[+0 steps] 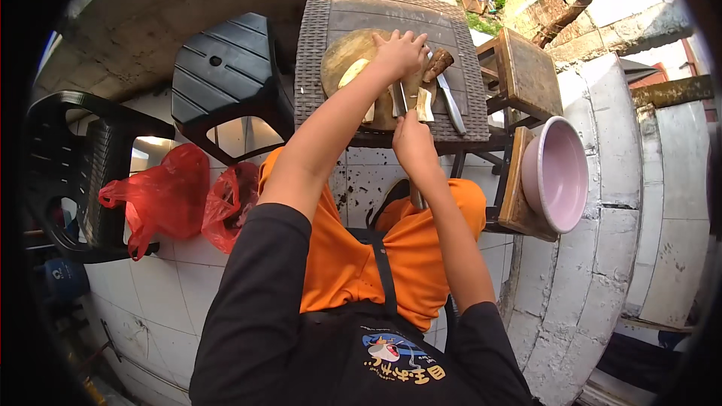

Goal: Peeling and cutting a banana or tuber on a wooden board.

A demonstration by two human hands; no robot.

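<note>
My right hand point(414, 141) grips a knife point(399, 98) whose blade points away from me over a round wooden cutting board point(333, 56). Across the far part of the board lies my left hand point(400, 55), fingers spread; its palm hides what is beneath it, and the blade runs up towards it. A pale peeled root, likely cassava point(353, 71), rests on the board's left side, partly behind my left forearm. Whitish cut pieces point(423, 105) lie beside the blade. To the right is a brown unpeeled root piece point(438, 65), with a second knife point(453, 106) next to it.
The board stands on a woven-edged table point(310, 28). Left are a black plastic stool point(225, 62), a black chair point(101, 180) and red plastic bags point(175, 192). Wooden stools point(533, 70) and a pink basin point(558, 175) stand right. Dark scraps point(361, 189) litter the tiled floor.
</note>
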